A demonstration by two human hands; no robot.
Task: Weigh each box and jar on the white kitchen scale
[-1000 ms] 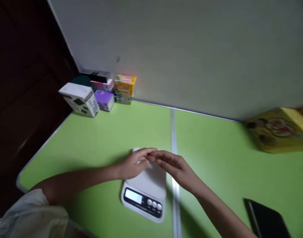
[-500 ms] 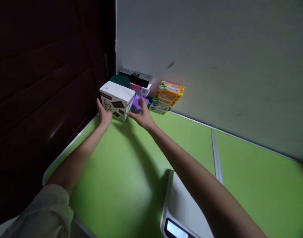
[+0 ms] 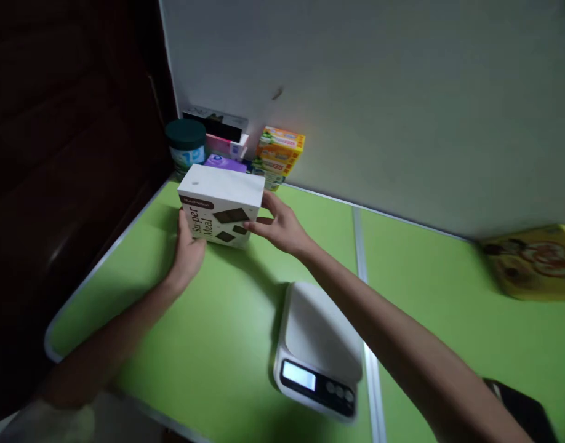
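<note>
A white box [image 3: 222, 186] printed "Super Meal" is gripped between my two hands, its top face tilted up toward me. My left hand [image 3: 188, 249] supports its left side and lower corner, with the thumb at the front. On the right side my right hand [image 3: 280, 226] holds the edge, thumb on the front face and fingers behind it. Nearer to me, a white digital kitchen scale [image 3: 322, 332] lies on the green table [image 3: 208, 344] with its display lit. My right forearm passes over the scale's right part.
Behind the box stand a green-lidded jar [image 3: 185, 143], a purple box [image 3: 224, 162], a pink box [image 3: 224, 146], a dark box [image 3: 215, 126] and orange-yellow boxes [image 3: 280, 151]. A yellow carton [image 3: 536, 261] sits far right, a black flat object [image 3: 522, 409] lower right. A wall borders the back.
My hands left the scale, reached to the back left corner and closed on the white box. The box has come away from the other boxes toward me, uncovering the jar.
</note>
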